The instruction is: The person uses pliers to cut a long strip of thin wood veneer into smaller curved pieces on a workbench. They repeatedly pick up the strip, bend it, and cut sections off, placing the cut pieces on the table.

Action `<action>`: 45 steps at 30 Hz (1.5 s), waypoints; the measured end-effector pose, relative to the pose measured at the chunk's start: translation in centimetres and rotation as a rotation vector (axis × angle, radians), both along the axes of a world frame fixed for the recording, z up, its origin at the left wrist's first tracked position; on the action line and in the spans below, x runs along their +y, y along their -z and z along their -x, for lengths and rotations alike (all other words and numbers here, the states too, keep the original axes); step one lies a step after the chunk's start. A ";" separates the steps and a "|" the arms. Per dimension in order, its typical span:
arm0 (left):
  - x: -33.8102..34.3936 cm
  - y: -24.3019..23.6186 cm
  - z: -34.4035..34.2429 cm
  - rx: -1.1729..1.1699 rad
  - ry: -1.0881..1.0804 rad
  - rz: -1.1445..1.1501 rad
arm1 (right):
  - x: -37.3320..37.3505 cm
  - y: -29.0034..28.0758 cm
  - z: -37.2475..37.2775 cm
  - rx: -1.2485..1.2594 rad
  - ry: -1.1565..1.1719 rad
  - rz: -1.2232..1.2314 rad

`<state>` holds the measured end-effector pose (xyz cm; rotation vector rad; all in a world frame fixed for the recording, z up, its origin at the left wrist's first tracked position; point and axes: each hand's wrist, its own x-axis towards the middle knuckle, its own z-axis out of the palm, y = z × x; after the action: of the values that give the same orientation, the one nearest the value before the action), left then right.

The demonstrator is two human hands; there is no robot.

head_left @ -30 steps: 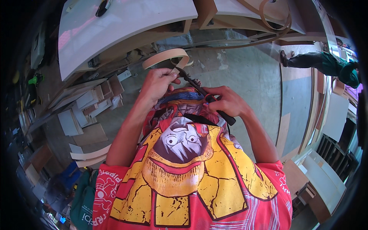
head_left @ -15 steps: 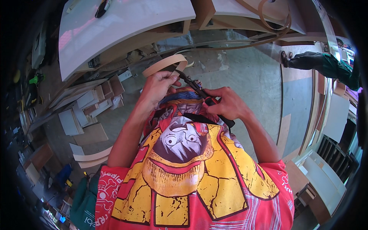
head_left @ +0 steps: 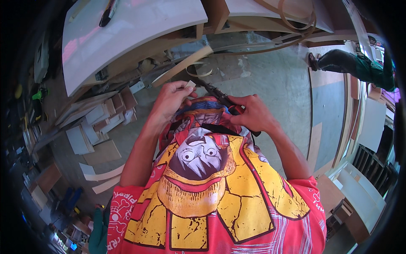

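Note:
My left hand [head_left: 173, 99] grips a short pale edging piece [head_left: 190, 85] between thumb and fingers. Beside it, the tip of a black tool with red on its handle [head_left: 213, 91] points toward that piece; my right hand [head_left: 249, 112] is closed round the handle. Above my left hand, a tan edging strip [head_left: 182, 64] slants up to the right, with a thin pale loop [head_left: 198, 74] next to it. Whether either is joined to the held piece, I cannot tell.
A white curved worktop [head_left: 131, 29] with a brush [head_left: 108, 15] and a coiled tan band [head_left: 308, 21] spans the top. Board offcuts [head_left: 80, 137] lie left, panels [head_left: 325, 110] right. Another person in green and dark trousers [head_left: 342, 61] is at upper right; a green sleeve [head_left: 98, 228] shows lower left.
The curled strip above my left hand has swung up and straightened into a slanted band, apart from my fingertips. My left hand has dropped slightly; my right hand stays round the tool.

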<state>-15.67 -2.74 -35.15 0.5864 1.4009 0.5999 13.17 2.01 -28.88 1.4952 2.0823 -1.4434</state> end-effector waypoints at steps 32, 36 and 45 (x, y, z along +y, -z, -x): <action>10.9 -38.4 17.5 1.857 0.760 -1.117 | 10.6 -11.4 0.9 0.263 0.337 -0.912; 17.1 -36.0 15.4 1.784 0.827 -1.087 | 8.9 -10.6 -0.6 0.225 0.432 -0.876; 26.2 -18.2 11.9 1.435 0.465 -0.971 | 7.6 -11.8 -1.0 0.044 0.430 -1.027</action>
<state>-27.60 23.48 -16.99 2.3770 2.0751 0.4113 14.15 9.60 -17.10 2.3540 2.8290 -0.3929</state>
